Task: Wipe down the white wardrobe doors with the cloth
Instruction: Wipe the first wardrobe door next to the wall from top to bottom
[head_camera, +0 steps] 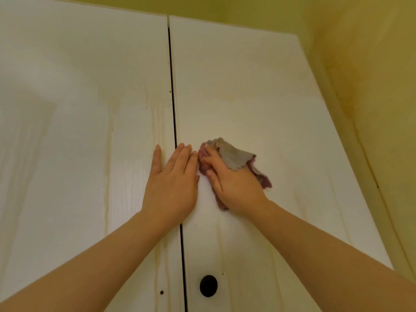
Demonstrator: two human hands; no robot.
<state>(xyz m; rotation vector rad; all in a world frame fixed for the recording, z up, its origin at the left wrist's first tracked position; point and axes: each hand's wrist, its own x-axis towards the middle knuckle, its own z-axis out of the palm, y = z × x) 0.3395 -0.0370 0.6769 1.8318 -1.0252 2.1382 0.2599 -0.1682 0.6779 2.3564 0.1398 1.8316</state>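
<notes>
Two white wardrobe doors fill the view, the left door (78,131) and the right door (247,91), split by a dark vertical gap. My left hand (171,183) lies flat with straight fingers across the gap, pressing on both doors. Just right of it, my right hand (234,185) grips a crumpled grey and purple cloth (234,156) and holds it against the right door. Part of the cloth is hidden under my palm.
A round dark knob (208,285) sits low on the right door near the gap. A small hole (161,292) marks the left door at the same height. A yellow wall (371,75) runs close along the right door's edge.
</notes>
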